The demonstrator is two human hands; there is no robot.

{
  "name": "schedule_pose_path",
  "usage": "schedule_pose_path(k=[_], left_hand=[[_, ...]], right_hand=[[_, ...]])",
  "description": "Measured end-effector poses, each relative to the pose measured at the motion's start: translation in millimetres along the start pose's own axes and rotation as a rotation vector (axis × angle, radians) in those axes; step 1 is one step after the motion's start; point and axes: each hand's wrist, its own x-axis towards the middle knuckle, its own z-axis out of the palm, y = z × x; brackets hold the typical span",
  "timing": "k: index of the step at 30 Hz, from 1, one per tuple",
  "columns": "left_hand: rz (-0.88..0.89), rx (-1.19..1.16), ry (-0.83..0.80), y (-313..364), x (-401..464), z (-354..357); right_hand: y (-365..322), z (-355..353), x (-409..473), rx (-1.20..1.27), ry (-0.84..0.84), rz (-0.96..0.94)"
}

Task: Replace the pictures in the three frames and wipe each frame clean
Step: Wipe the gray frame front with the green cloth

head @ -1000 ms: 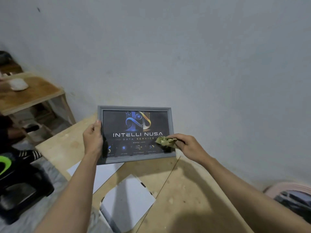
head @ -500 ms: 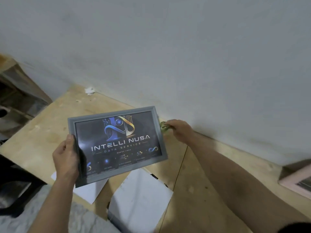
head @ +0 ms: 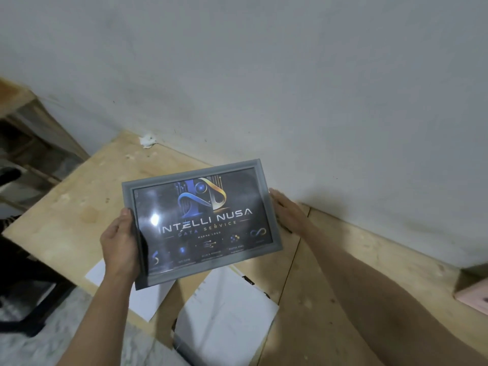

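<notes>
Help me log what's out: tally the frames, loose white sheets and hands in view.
Grey frame: 1
Pink frame, cut off at the right edge: 1
Loose white sheets: 2
Hands, left hand and right hand: 2
Total: 6

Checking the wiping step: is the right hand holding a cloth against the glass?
No, the right hand sits at the grey frame's right edge, no cloth visible.

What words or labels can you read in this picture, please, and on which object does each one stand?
"INTELLI NUSA": large pale letters across the picture in the grey frame, the first letter partly behind glare.
"DATA SERVICE": smaller line just beneath, on the same picture.
"MAKNA LOGO": tiny line below that, only just legible.
Captions under the small icons along the picture's lower edge: too small and blurred to read.
White sheets on the table: no readable text.
</notes>
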Motion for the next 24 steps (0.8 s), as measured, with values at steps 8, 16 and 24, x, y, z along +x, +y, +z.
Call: schedule_pose_path(k=[8, 16, 24], left_hand=[[0.061, -0.018, -0.071, 26, -60, 30], [0.185, 0.114, -0.552, 55, -172, 101], [0.337, 0.347, -0.739, 55, -234, 185]], right_hand=[[-41, -53, -108, 0.58, 0.157, -0.014], [-4, -157, -247, 0.519, 0.471, 0.033], [55, -225, -335, 0.328, 0.732, 0.11]])
